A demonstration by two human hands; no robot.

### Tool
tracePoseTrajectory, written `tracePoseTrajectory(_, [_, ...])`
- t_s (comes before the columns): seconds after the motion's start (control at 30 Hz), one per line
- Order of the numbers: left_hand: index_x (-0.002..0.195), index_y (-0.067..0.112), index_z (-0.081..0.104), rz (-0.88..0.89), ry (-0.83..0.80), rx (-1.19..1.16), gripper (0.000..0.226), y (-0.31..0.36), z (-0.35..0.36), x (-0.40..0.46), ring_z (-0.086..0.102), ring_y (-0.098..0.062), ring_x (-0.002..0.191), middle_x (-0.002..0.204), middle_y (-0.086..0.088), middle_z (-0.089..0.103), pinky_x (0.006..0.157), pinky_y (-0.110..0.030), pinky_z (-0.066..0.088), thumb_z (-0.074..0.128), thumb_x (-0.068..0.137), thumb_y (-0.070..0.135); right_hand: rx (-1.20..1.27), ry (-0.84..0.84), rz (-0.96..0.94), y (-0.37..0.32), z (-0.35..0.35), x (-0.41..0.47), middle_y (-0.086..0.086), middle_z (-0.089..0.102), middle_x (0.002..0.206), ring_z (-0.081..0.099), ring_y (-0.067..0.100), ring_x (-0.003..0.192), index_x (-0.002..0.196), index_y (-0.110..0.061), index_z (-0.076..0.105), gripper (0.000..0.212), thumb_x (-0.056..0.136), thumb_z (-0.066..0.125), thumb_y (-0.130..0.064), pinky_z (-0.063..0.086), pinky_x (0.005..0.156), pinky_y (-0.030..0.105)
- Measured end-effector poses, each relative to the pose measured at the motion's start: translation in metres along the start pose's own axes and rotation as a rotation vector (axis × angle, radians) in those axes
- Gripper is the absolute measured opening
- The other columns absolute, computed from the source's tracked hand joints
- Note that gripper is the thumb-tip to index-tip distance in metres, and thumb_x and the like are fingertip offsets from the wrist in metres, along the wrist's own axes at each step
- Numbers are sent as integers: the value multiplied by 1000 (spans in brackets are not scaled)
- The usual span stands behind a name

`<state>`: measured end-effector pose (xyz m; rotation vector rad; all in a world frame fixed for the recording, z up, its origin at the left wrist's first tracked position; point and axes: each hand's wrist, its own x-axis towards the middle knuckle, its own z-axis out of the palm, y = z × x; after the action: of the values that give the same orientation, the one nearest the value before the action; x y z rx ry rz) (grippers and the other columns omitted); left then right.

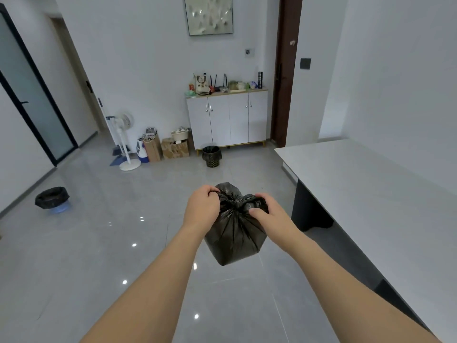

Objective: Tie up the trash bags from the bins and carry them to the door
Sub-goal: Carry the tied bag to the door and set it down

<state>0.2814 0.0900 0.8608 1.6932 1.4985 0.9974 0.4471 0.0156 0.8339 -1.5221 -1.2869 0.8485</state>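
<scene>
Hanging in mid-air above the grey tiled floor [99,243], the small black plastic trash bag [235,238] has its neck gathered into a bunch, and both hands are clamped on that bunch: the left hand [201,209] pinches one ear of plastic on its side, the right hand [268,210] curls round the other, thumb pressed on the gathered film. Whether a knot is already pulled tight is hard to tell, since the fingers cover the middle of it; my guess is that the tying of this bag is in progress or just finishing. Carrying it is still ahead, and beyond the bag two more bins wait with untied liners: a black patterned waste bin [212,156] straight past it, in front of the white four-door cabinet [228,120], and a low bin with a black liner over a blue base [52,199] far to the bag's left. The dark brown door frame [284,70] stands past the bag, just right of the cabinet. To the bag's right a long pale-topped table [371,194] narrows the path; a white standing fan [126,142] and cardboard boxes [168,148] sit left of the cabinet, off the direct line.
</scene>
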Motion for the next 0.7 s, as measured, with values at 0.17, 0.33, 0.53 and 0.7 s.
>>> tracePoseTrajectory(0.17, [96,26,66,-12,-10,-60,28,13,31,39,55,-12,61,77,1,65,52,-25,40,40,92,17,-127,91,-51,13,-26,44,-8,63,102,58,7,93,106,-25,60,15,92,54,-23,42,69,18])
tracePoseTrajectory(0.33, [93,27,68,-54,-38,-113,27,9,50,97,60,-12,90,94,5,67,78,-33,51,42,92,18,-85,210,-54,25,-32,109,1,57,101,53,5,88,94,-15,63,13,94,54,-24,35,66,14])
tracePoseTrajectory(0.53, [98,25,69,-71,-34,-180,26,-13,83,204,61,-15,91,94,3,68,82,-35,52,43,93,19,-63,212,-47,32,-23,216,-15,60,88,56,-1,81,92,-30,57,5,94,55,-25,37,61,15])
tracePoseTrajectory(0.7, [93,26,68,-118,-55,-212,28,-23,96,316,61,-17,90,95,0,67,74,-31,48,43,92,15,-40,187,-10,26,-15,322,-15,62,88,57,0,81,87,-34,55,13,94,55,-23,41,65,17])
